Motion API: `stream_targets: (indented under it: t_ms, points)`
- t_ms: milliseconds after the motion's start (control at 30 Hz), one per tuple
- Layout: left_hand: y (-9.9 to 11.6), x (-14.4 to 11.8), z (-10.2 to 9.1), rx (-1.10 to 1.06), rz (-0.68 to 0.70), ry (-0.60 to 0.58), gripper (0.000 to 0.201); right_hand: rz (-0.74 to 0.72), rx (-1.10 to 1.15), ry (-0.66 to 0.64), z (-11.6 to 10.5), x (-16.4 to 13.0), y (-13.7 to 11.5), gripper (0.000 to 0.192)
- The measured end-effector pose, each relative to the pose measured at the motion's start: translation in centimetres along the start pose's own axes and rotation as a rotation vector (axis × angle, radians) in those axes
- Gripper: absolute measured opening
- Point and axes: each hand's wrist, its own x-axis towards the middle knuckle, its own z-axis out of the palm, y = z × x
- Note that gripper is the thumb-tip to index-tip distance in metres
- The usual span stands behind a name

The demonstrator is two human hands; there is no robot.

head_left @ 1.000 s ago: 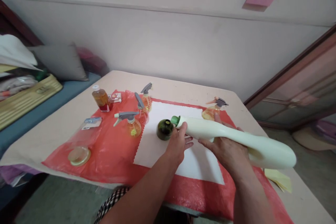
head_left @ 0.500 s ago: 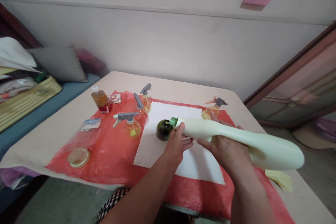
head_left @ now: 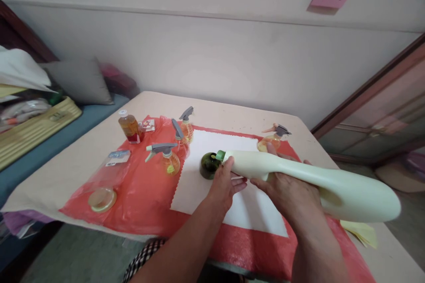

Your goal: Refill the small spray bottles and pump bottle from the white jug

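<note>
A large pale green jug [head_left: 352,190], long and tipped almost on its side, is held by both my hands. My right hand [head_left: 292,185] is wrapped around its middle from below, part of the fingers hidden behind it. My left hand [head_left: 226,181] steadies the neck, thumb against it and the other fingers stretched out beneath. The jug's green spout [head_left: 220,155] is at the mouth of a small round dark green bottle [head_left: 208,167], which stands on a white sheet [head_left: 189,194]. I cannot tell whether liquid flows.
Amber spray bottles [head_left: 171,162] stand left of the sheet, and another spray bottle [head_left: 268,142] at its back right. A bottle of amber liquid [head_left: 129,128], a clear packet [head_left: 113,168] and a round lid [head_left: 102,199] lie on or by the red plastic cover [head_left: 146,199]. Yellow papers [head_left: 360,232] lie right.
The jug's thick rear end has shifted slightly right and down, away from the small bottle. The spout stays at the bottle's mouth, and both hands keep their hold. The view has shifted slightly.
</note>
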Motion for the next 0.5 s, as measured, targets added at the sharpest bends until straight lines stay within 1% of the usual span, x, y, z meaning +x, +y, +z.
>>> stream_targets:
  t_ms: [133,267,500]
  points:
    - [0.14,-0.02,-0.03,-0.002,-0.006,-0.006,0.053,0.011,0.008,-0.029,-0.49,0.15,-0.31,0.081]
    - [0.2,-0.02,-0.08,0.002,-0.011,-0.006,0.055,0.024,0.0,-0.02,-0.62,0.15,-0.52,0.077]
    - [0.31,-0.02,-0.16,-0.006,-0.01,-0.019,0.053,0.034,0.004,-0.017,-0.7,0.14,-0.82,0.08]
